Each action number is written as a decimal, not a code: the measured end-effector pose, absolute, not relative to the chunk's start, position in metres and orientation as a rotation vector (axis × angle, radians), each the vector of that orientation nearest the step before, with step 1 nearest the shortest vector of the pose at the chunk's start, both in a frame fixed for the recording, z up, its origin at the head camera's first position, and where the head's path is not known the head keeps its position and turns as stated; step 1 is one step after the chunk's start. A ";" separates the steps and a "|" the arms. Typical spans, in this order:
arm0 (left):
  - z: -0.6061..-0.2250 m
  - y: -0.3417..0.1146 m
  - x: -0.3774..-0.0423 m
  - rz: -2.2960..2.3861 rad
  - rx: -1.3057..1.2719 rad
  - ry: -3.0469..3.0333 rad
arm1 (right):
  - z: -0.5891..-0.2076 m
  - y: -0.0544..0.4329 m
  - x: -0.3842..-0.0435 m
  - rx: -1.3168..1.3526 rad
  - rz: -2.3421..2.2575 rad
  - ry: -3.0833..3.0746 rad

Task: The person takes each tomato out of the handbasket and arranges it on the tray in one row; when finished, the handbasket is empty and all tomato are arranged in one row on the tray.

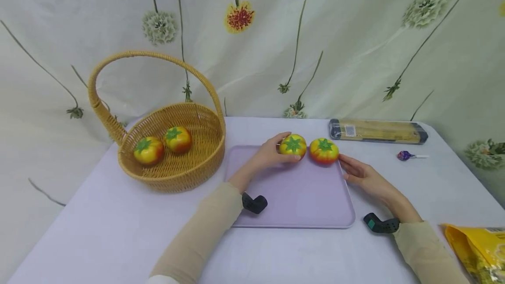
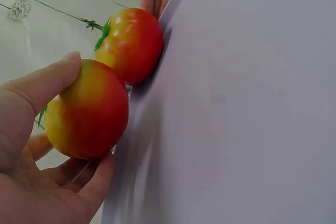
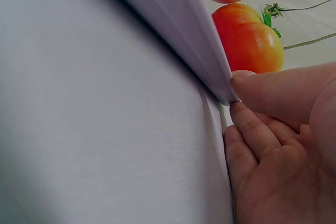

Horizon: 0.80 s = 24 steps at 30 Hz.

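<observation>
Your left hand (image 1: 269,154) grips one tomato (image 1: 293,143), just left of another tomato (image 1: 324,152); your right hand (image 1: 366,179) pinches the tray (image 1: 304,200).

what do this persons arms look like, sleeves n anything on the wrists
Both sleeves are beige. Both wrist cameras are black and angular; the right one has a small teal patch. No gloves show on the fingers.

2 beige sleeves (image 1: 203,229); 2 black wrist devices (image 1: 255,204), right teal-marked.
</observation>
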<state>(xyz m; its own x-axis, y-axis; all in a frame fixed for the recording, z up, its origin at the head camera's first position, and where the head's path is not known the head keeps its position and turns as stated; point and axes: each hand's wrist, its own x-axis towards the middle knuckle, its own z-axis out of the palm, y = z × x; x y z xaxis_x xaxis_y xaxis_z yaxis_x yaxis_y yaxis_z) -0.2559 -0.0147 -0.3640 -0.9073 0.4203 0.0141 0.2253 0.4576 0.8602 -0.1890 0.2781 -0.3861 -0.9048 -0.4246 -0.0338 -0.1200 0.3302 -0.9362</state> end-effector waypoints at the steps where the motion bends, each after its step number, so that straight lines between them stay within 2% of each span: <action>1: -0.365 -0.014 -0.255 1.429 0.564 2.507 | -0.387 0.278 -0.188 -0.489 -1.601 2.327; 24: -0.368 -0.003 -0.253 1.303 0.570 2.587 | -0.387 0.276 -0.189 -0.513 -1.603 2.326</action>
<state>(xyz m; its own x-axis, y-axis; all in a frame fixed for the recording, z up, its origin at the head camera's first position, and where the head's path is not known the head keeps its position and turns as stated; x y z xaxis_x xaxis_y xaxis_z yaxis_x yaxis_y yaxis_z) -0.2526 -0.0029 -0.3681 -0.9082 0.4185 0.0040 0.2525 0.5402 0.8028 -0.1887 0.2764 -0.3871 -0.9009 -0.4335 -0.0205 -0.1353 0.3254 -0.9359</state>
